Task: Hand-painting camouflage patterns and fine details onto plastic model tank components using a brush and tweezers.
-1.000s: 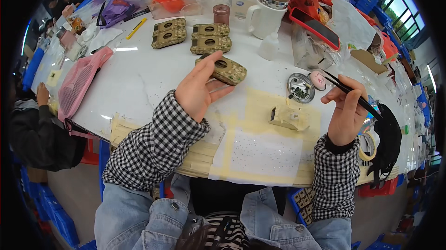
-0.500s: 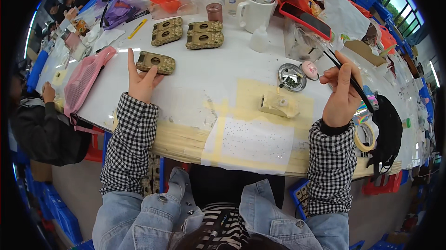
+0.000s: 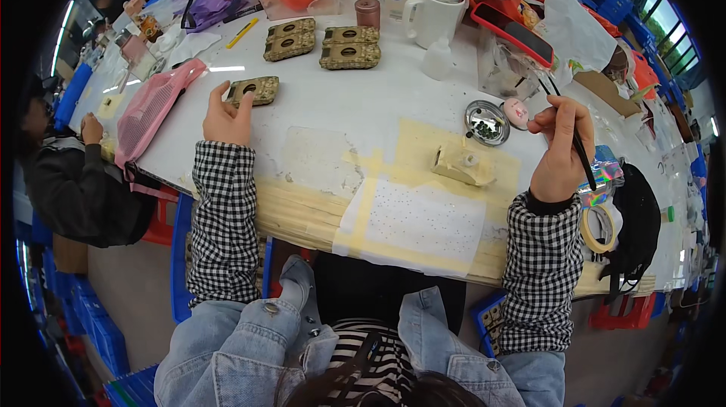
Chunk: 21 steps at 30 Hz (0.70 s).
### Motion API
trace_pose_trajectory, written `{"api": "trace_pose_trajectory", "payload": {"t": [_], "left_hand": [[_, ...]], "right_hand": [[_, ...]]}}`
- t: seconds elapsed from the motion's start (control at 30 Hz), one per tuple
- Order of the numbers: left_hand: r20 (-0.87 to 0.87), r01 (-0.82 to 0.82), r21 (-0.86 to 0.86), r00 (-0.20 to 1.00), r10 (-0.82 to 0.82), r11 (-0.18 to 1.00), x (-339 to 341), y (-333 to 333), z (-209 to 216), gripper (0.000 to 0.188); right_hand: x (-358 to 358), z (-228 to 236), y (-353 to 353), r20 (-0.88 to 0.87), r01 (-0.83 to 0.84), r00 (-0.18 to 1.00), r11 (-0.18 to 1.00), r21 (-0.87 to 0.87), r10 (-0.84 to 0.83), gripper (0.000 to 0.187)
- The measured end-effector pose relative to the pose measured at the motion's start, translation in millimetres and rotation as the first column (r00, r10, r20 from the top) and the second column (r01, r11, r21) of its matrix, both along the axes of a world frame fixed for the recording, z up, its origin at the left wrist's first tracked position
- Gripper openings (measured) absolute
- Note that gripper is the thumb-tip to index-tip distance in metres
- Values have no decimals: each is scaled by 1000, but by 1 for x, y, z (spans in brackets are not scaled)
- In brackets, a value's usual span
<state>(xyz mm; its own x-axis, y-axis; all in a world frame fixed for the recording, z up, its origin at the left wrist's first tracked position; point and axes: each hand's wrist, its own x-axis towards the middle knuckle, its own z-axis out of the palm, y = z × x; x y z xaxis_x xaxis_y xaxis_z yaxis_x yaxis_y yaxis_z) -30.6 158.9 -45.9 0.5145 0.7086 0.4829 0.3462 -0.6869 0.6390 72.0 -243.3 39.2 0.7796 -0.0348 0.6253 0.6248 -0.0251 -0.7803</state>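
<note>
My left hand (image 3: 228, 118) closes its thumb and fingers around the left end of a camouflage toy tank body (image 3: 260, 91), which has a round hole in its top. Several more camouflage bodies (image 3: 349, 48) sit in two groups farther back. My right hand (image 3: 561, 146) grips black tweezers (image 3: 582, 153), their tips pointing up and away from me. Left of that hand is a round metal dish (image 3: 486, 123) with small dark green pieces, beside a pink round lid (image 3: 516, 113). A tape-covered block (image 3: 463, 163) stands nearer, behind a white sheet (image 3: 416, 222) dotted with tiny specks.
Along the back stand a white mug (image 3: 435, 13), a small translucent bottle (image 3: 438, 59) and a red-cased phone (image 3: 513, 35). A pink mesh bag (image 3: 159, 108) lies at left, near another person's hand (image 3: 91, 128). Right are a tape roll (image 3: 598, 228) and black bag (image 3: 635, 218).
The view has shifted slightly. My left hand's outstretched finger has bent in, and the tank body has moved left with the hand. My right hand still holds the tweezers near the dish.
</note>
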Motion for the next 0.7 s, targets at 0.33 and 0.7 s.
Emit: {"api": "trace_pose_trajectory", "payload": {"t": [0.33, 0.7], "left_hand": [[-66, 330, 793, 881, -468, 511, -5, -41, 22, 19], [-212, 428, 811, 851, -480, 400, -1, -75, 40, 33]], "right_hand": [[2, 2, -1, 10, 69, 998, 998, -11, -69, 31], [4, 0, -1, -7, 69, 998, 997, -21, -69, 31]]}}
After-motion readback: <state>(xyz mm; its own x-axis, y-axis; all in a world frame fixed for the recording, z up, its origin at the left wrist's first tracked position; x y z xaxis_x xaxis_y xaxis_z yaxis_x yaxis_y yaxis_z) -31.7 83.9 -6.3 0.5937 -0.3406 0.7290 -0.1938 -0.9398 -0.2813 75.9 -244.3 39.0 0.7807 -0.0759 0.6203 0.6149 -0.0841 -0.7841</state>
